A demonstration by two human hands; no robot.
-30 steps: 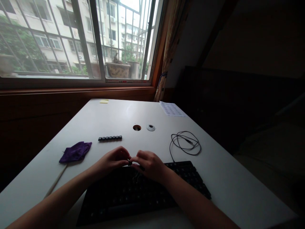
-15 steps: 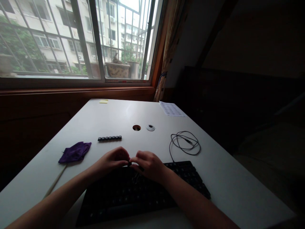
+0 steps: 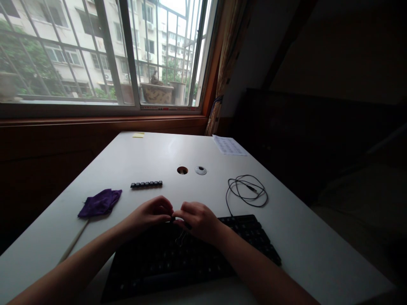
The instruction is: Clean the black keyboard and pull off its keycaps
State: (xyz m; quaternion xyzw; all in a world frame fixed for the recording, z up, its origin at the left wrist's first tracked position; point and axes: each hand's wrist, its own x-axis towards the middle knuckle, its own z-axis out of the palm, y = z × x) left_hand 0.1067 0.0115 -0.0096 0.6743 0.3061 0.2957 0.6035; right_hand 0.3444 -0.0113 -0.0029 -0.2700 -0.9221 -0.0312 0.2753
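My left hand (image 3: 155, 212) and my right hand (image 3: 199, 218) meet above the back edge of a black keyboard (image 3: 178, 262). Between their fingertips is a small dark piece that looks like a keycap (image 3: 173, 219), pinched from both sides and mostly covered. From under my right hand's curled fingers stick out the thin metal loops of a wire keycap puller (image 3: 181, 238); its dark handle is largely hidden in the palm. Beyond my left hand, a row of several black keycaps (image 3: 146, 184) stands on the white table.
To the left lies a purple cloth (image 3: 101, 203) on a pale stick (image 3: 74, 241). The keyboard's coiled cable (image 3: 248, 190) is at right. Toward the back are a round table hole (image 3: 182, 170), its white cover (image 3: 200, 170), printed paper (image 3: 229, 145) and a yellow note (image 3: 138, 135).
My fingers have shifted only slightly around the small keycap, and the puller's wire loops have moved a little. Everything else on the table stays where it was.
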